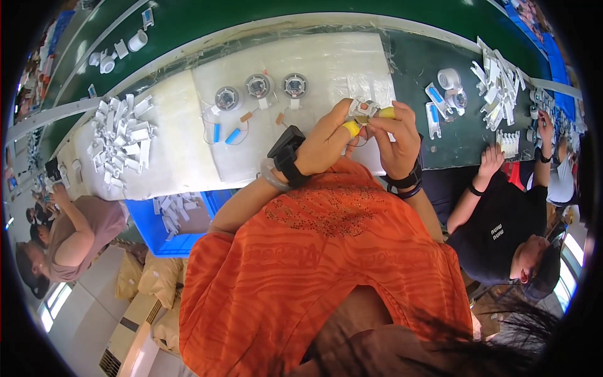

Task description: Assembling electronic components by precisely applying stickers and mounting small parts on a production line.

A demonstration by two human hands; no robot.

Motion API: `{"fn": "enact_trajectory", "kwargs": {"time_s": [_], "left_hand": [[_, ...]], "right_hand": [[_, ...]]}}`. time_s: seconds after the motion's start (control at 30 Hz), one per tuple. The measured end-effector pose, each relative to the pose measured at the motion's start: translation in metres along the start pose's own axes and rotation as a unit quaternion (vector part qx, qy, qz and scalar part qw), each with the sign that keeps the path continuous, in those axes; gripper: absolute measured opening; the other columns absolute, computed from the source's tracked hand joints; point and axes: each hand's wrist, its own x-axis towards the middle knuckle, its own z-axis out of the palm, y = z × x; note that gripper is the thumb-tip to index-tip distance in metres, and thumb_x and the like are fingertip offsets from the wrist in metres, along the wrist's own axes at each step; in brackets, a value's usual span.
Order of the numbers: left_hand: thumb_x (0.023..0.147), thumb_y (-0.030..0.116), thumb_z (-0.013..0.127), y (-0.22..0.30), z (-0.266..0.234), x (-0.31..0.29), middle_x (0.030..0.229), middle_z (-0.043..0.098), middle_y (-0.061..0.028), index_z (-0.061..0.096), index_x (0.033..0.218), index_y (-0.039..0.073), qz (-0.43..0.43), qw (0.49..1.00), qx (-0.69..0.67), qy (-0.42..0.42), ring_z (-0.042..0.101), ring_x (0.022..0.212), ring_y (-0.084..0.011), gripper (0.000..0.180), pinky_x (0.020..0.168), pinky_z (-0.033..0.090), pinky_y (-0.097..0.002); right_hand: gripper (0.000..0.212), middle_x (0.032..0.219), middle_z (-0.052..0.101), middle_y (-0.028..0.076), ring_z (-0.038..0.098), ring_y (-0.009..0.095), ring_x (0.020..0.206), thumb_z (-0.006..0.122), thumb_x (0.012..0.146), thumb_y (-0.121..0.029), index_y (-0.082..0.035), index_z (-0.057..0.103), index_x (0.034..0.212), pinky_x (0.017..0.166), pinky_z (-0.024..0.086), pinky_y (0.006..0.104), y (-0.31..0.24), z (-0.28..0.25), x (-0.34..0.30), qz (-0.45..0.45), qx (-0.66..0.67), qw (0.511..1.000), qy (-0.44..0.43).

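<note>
Both hands meet above the near edge of the table, around a small white plastic part. My left hand is closed on its left side, and my right hand pinches it from the right. Yellow covers show on fingertips of both hands. A small brownish piece sits between the fingertips, too small to make out. Below the hands a thin wire hangs. To the left on the white sheet lie three round grey-and-white motor-like units, blue cylinders with thin wires, and small brown pieces.
A heap of white plastic parts lies at left, another at right. A blue bin stands below the table's left edge. White holders with blue cylinders lie right of my hands. Co-workers sit on both sides, one close by.
</note>
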Motion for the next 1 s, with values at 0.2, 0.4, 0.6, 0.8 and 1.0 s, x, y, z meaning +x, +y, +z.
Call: {"fn": "enact_trajectory", "kwargs": {"time_s": [0.2, 0.4, 0.6, 0.8, 1.0], "left_hand": [[0.095, 0.007, 0.032, -0.002, 0.000, -0.001, 0.087, 0.051, -0.0065, 0.040, 0.127, 0.000, -0.001, 0.999, 0.047, 0.005, 0.048, 0.070, -0.0110, 0.034, 0.061, 0.046, -0.0251], [0.094, 0.007, 0.032, -0.001, 0.004, -0.002, 0.080, 0.051, -0.0060, 0.041, 0.125, -0.001, 0.004, 0.995, 0.095, 0.021, 0.047, 0.068, -0.0112, 0.033, 0.060, 0.044, -0.0253], [0.094, 0.008, 0.032, -0.002, 0.006, -0.002, 0.079, 0.051, -0.0056, 0.041, 0.124, -0.001, 0.050, 0.988, 0.143, 0.028, 0.047, 0.067, -0.0109, 0.033, 0.060, 0.044, -0.0253], [0.093, 0.007, 0.032, -0.004, 0.006, -0.003, 0.078, 0.051, -0.0048, 0.042, 0.125, -0.002, 0.038, 0.990, 0.133, 0.031, 0.047, 0.067, -0.0104, 0.034, 0.060, 0.043, -0.0247], [0.092, 0.007, 0.036, -0.009, 0.006, -0.005, 0.080, 0.053, -0.0049, 0.041, 0.128, -0.003, 0.072, 0.989, 0.128, 0.034, 0.047, 0.069, -0.0090, 0.038, 0.062, 0.043, -0.0234]], "right_hand": [[0.017, 0.087, 0.062, 0.004, 0.058, 0.023, 0.088, 0.074, 0.076, -0.003, -0.010, 0.071, 0.091, 0.098, 0.040, 0.0434, 0.000, 0.000, -0.001, -0.002, 0.008, 1.000, 0.005], [0.016, 0.085, 0.062, 0.004, 0.058, 0.023, 0.085, 0.074, 0.076, -0.003, -0.010, 0.071, 0.090, 0.097, 0.041, 0.0425, 0.003, 0.001, -0.003, -0.001, 0.023, 1.000, 0.005], [0.016, 0.085, 0.062, 0.005, 0.058, 0.024, 0.084, 0.074, 0.076, -0.001, -0.009, 0.071, 0.089, 0.095, 0.042, 0.0419, 0.007, 0.003, -0.008, 0.009, 0.054, 0.998, 0.007], [0.016, 0.083, 0.062, 0.005, 0.059, 0.024, 0.082, 0.074, 0.076, -0.001, -0.009, 0.071, 0.090, 0.095, 0.042, 0.0424, 0.009, 0.006, -0.010, 0.011, 0.060, 0.998, 0.020], [0.018, 0.081, 0.061, 0.002, 0.059, 0.019, 0.078, 0.074, 0.075, -0.001, -0.009, 0.071, 0.090, 0.095, 0.042, 0.0443, -0.001, 0.000, -0.006, -0.023, 0.007, 0.999, 0.021]]}}
